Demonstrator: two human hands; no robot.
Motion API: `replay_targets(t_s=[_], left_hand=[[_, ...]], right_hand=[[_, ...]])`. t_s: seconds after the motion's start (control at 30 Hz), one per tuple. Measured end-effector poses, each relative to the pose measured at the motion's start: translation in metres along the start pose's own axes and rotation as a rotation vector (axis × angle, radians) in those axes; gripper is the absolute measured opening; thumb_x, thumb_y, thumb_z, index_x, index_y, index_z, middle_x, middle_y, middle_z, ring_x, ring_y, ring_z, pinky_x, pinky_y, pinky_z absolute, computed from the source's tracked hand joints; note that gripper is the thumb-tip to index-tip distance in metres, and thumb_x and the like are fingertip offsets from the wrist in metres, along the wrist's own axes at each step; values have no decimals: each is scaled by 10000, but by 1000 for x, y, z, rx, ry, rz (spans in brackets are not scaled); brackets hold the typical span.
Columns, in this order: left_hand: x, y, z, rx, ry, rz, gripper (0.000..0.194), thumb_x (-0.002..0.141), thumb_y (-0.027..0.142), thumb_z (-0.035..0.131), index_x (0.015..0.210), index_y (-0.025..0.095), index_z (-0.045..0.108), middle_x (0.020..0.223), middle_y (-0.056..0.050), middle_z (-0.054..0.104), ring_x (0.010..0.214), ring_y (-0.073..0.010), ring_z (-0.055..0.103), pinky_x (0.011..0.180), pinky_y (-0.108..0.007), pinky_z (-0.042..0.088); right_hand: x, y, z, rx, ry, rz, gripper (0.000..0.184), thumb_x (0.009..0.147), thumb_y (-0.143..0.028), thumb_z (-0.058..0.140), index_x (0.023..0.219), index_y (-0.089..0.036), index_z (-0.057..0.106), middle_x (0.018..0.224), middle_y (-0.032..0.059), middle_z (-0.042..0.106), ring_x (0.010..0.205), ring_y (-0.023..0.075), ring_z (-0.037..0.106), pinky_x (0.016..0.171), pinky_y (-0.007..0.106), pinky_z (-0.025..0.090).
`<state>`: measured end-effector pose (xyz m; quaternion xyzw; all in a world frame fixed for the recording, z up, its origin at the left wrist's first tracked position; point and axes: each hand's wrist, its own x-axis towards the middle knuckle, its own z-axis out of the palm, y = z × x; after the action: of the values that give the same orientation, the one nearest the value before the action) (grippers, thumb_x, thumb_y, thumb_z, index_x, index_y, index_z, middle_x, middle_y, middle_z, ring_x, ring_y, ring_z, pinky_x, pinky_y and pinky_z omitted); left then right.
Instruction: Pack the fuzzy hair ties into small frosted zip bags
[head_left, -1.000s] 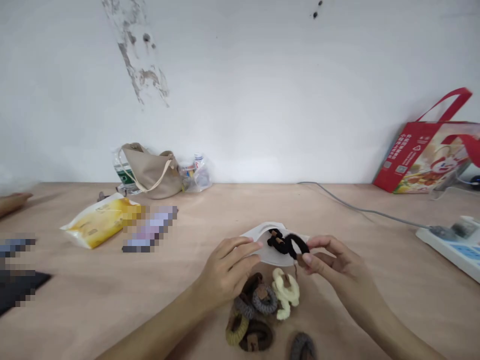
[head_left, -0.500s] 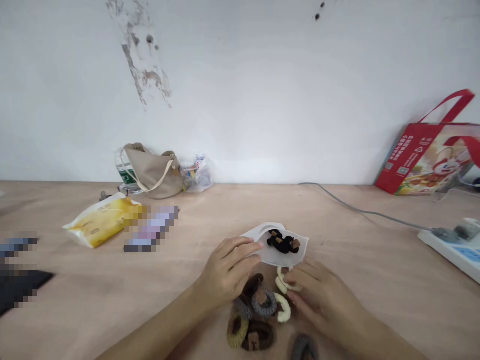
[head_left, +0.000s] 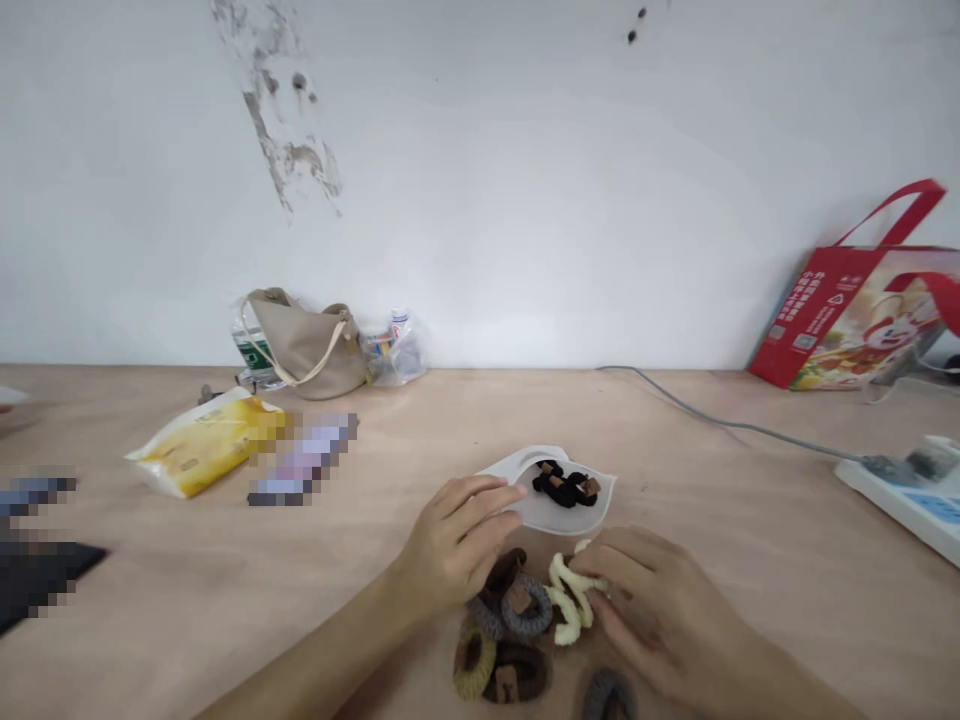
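Between my hands lies a loose cluster of fuzzy hair ties: a cream hair tie point(head_left: 571, 606) on the right, a grey one point(head_left: 527, 606), a mustard one point(head_left: 474, 665) and a dark brown one point(head_left: 525, 672) with a tan tag. My right hand point(head_left: 652, 600) has its fingers closed on the cream hair tie. Fingers outstretched and slightly apart, my left hand point(head_left: 461, 545) is beside a white pouch point(head_left: 559, 520), its fingertips at the pouch's left side. Several black hair ties point(head_left: 564, 485) with brown tags are in the pouch opening. Another grey hair tie point(head_left: 609, 695) lies nearer me.
A yellow tissue pack point(head_left: 214, 440) and a blurred-out phone point(head_left: 307, 458) lie to the left. Against the wall stand a beige handbag point(head_left: 311, 345) and a red shopping bag point(head_left: 847, 310). A grey cable point(head_left: 705, 412) runs to a white power strip point(head_left: 900, 500) at right.
The upper cream loop in my right hand has shifted and now lies across the other cream piece. My left hand and the pouch have hardly moved.
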<state>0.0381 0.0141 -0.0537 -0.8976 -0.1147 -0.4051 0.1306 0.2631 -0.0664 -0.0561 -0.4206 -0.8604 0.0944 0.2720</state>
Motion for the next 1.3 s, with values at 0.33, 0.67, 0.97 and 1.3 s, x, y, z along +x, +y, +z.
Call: replay_targets(t_s=[0.33, 0.67, 0.97, 1.3], left_hand=[[2, 1, 0, -25, -1, 5, 191, 813, 36, 503, 966, 122, 579, 1003, -125, 680, 979, -225, 594, 797, -369, 535], [0, 2, 1, -43, -38, -23, 187, 821, 38, 484, 944, 143, 578, 1039, -116, 673, 992, -216, 589, 799, -363, 533], [0, 3, 2, -88, -48, -51, 189, 808, 25, 502, 936, 139, 581, 1042, -112, 667, 981, -218, 582, 818, -367, 524], [0, 3, 3, -97, -53, -56, 145, 816, 35, 512, 905, 133, 571, 1042, -112, 668, 965, -208, 581, 825, -353, 519]], right_hand=[[1, 11, 8, 320, 270, 123, 135, 860, -190, 476, 942, -222, 579, 957, 49, 640, 793, 156, 631, 676, 244, 529], [2, 3, 11, 144, -24, 41, 148, 867, -114, 434, 854, -218, 538, 761, -1, 617, 686, 139, 573, 616, 241, 451], [3, 12, 16, -11, -84, 143, 174, 829, -76, 472, 868, -215, 569, 851, 23, 628, 809, 189, 568, 687, 296, 449], [0, 16, 18, 98, -2, 140, 253, 781, -24, 428, 862, -220, 567, 817, 13, 624, 729, 152, 584, 648, 258, 459]])
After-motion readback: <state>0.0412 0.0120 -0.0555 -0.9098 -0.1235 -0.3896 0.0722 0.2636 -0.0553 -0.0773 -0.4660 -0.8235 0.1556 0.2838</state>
